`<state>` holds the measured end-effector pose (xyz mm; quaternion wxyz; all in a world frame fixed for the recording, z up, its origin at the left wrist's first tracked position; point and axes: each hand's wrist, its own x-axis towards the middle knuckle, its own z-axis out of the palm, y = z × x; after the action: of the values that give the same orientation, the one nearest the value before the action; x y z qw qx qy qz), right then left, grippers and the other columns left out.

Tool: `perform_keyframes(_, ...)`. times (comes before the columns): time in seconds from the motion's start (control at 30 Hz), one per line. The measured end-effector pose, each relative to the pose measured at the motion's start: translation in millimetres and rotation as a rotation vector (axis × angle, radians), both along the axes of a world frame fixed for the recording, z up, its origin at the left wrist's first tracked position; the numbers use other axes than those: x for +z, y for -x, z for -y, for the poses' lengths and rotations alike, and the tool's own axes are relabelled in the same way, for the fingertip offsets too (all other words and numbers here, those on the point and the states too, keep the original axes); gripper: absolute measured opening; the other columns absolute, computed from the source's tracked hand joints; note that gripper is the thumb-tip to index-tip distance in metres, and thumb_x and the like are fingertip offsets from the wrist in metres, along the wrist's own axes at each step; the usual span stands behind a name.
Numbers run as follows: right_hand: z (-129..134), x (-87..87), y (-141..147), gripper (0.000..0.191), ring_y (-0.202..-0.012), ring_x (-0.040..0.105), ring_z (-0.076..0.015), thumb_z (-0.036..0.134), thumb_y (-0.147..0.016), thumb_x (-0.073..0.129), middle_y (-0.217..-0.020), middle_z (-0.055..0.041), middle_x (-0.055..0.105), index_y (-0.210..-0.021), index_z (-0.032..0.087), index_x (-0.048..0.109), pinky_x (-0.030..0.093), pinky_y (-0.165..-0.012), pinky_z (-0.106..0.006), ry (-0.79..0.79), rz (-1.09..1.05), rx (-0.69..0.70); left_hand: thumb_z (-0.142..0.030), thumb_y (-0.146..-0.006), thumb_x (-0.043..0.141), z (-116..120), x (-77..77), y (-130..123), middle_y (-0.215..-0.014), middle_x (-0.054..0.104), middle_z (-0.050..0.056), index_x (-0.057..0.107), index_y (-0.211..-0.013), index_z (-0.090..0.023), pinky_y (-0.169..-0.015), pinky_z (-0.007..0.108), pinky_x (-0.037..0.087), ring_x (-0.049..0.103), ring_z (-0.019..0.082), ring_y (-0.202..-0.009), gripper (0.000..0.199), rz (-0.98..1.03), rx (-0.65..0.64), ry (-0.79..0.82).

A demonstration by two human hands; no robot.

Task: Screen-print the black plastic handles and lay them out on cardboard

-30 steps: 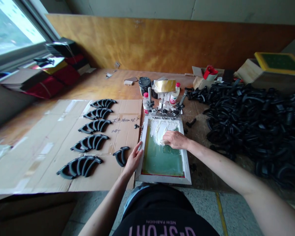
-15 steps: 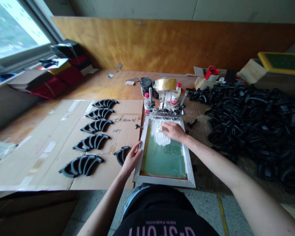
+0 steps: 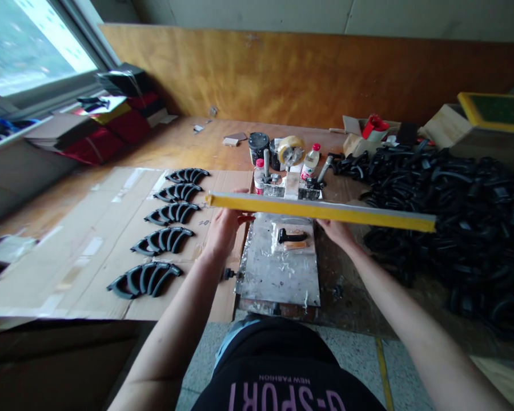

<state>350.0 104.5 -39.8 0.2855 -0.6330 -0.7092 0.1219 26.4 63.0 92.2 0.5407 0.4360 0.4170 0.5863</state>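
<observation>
The screen frame is raised over the bench, its yellow-and-white edge (image 3: 325, 214) facing me. My left hand (image 3: 225, 228) is closed around the frame near its left end, fingers showing above and below the edge. My right hand (image 3: 334, 231) reaches up under the frame's middle; its fingertips are hidden behind the edge. Below lies a metal base plate (image 3: 278, 279) with white smears. On the plate, a curved black part (image 3: 292, 236) rests on a small tan holder (image 3: 295, 245). The frame hides part of the hinge clamps (image 3: 272, 178).
Fans of black curved parts (image 3: 165, 240) lie on cardboard (image 3: 89, 251) to the left. A large heap of black parts (image 3: 466, 200) covers the right side. Behind stand a black tub (image 3: 258, 147), a tape roll (image 3: 290, 151) and red-capped bottles (image 3: 310, 161).
The screen frame has swung up from lying flat, uncovering the plate and black part. My left hand has moved up along with it; my right hand has left the white paste and shifted right.
</observation>
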Motion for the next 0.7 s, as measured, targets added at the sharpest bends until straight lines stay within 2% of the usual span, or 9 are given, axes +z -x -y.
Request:
perform_keyframes(0.07, 16, -23.6, 20, 0.031, -0.091, 0.061, -0.0210, 0.030, -0.082, 0.066, -0.099, -0.0057, 0.068, -0.111, 0.019, 0.064, 0.049, -0.084, -0.035, 0.011, 0.044, 0.153, -0.058, -0.086, 0.051, -7, -6.0, -7, -0.087, 0.068, 0.004, 0.058, -0.103, -0.019, -0.070, 0.026, 0.052, 0.065, 0.015, -0.082, 0.043, 0.066, 0.040, 0.023)
perform_keyframes(0.13, 26, -33.3, 39, 0.033, -0.099, 0.059, -0.0223, 0.025, -0.079, 0.071, -0.102, -0.0066, 0.067, -0.112, 0.021, 0.065, 0.046, -0.091, -0.038, 0.005, 0.125, 0.263, -0.061, -0.086, 0.050, 0, -23.9, -14, -0.085, 0.069, 0.003, 0.056, -0.108, -0.020, -0.066, 0.026, 0.052, 0.066, 0.014, -0.076, 0.046, 0.099, 0.089, 0.097)
perform_keyframes(0.23, 43, -22.9, 67, 0.015, -0.097, 0.057, -0.0223, 0.023, -0.083, 0.068, -0.094, -0.0065, 0.064, -0.098, 0.021, 0.069, 0.045, -0.090, -0.037, -0.020, 0.195, 0.253, -0.062, -0.084, 0.054, 31, -64.6, -30, -0.090, 0.071, 0.008, 0.054, -0.113, -0.018, -0.061, 0.027, 0.053, 0.067, 0.017, -0.072, 0.053, 0.075, -0.072, 0.420)
perform_keyframes(0.33, 72, -3.2, 99, 0.012, -0.091, 0.057, -0.0198, 0.024, -0.088, 0.063, -0.092, -0.0066, 0.062, -0.097, 0.020, 0.069, 0.046, -0.084, -0.032, -0.081, 0.175, 0.307, -0.063, -0.083, 0.054, 66, -100.2, -46, -0.102, 0.072, 0.014, 0.055, -0.116, -0.015, -0.063, 0.032, 0.055, 0.070, 0.022, -0.082, 0.058, 0.086, -0.267, 0.697)
perform_keyframes(0.4, 90, 2.3, 114, 0.018, -0.092, 0.057, -0.0185, 0.024, -0.091, 0.059, -0.095, -0.0060, 0.063, -0.106, 0.022, 0.068, 0.046, -0.085, -0.031, -0.121, 0.163, 0.495, -0.062, -0.082, 0.057, 81, -114.6, -44, -0.096, 0.072, 0.012, 0.057, -0.108, -0.016, -0.063, 0.031, 0.055, 0.071, 0.022, -0.082, 0.053, 0.105, -0.222, 0.719)
perform_keyframes(0.47, 98, -1.6, 106, 0.023, -0.095, 0.058, -0.0177, 0.024, -0.092, 0.058, -0.100, -0.0050, 0.065, -0.114, 0.024, 0.065, 0.045, -0.088, -0.030, -0.106, 0.164, 0.616, -0.061, -0.079, 0.061, 87, -126.1, -23, -0.086, 0.072, 0.009, 0.059, -0.098, -0.015, -0.061, 0.029, 0.054, 0.070, 0.020, -0.074, 0.049, 0.043, -0.136, 0.686)
perform_keyframes(0.53, 98, -12.2, 67, 0.022, -0.096, 0.060, -0.0181, 0.023, -0.092, 0.057, -0.101, -0.0058, 0.067, -0.112, 0.023, 0.066, 0.045, -0.088, -0.030, -0.004, 0.214, 0.479, -0.063, -0.077, 0.059, 89, -141.5, 18, -0.081, 0.073, 0.008, 0.059, -0.093, -0.015, -0.059, 0.028, 0.053, 0.068, 0.018, -0.066, 0.051, -0.111, -0.052, 0.654)
perform_keyframes(0.63, 97, -33.7, -31, 0.023, -0.096, 0.061, -0.0220, 0.012, -0.090, 0.049, -0.099, -0.0122, 0.067, -0.104, 0.016, 0.067, 0.046, -0.084, -0.032, 0.281, 0.448, -0.076, -0.067, -0.080, 0.043, 94, -177.5, 96, -0.064, 0.069, 0.009, 0.059, -0.079, -0.014, -0.051, 0.029, 0.049, 0.063, 0.018, -0.053, 0.055, -0.429, 0.163, 0.752)
perform_keyframes(0.7, 103, -49.4, -92, 0.031, -0.097, 0.063, -0.0248, 0.006, -0.087, 0.045, -0.101, -0.0166, 0.066, -0.110, 0.011, 0.064, 0.046, -0.080, -0.033, 0.516, 0.609, -0.383, -0.064, -0.083, 0.035, 100, -203.8, 140, -0.056, 0.065, 0.010, 0.058, -0.070, -0.016, -0.049, 0.032, 0.049, 0.060, 0.021, -0.048, 0.055, -0.620, 0.206, 0.889)
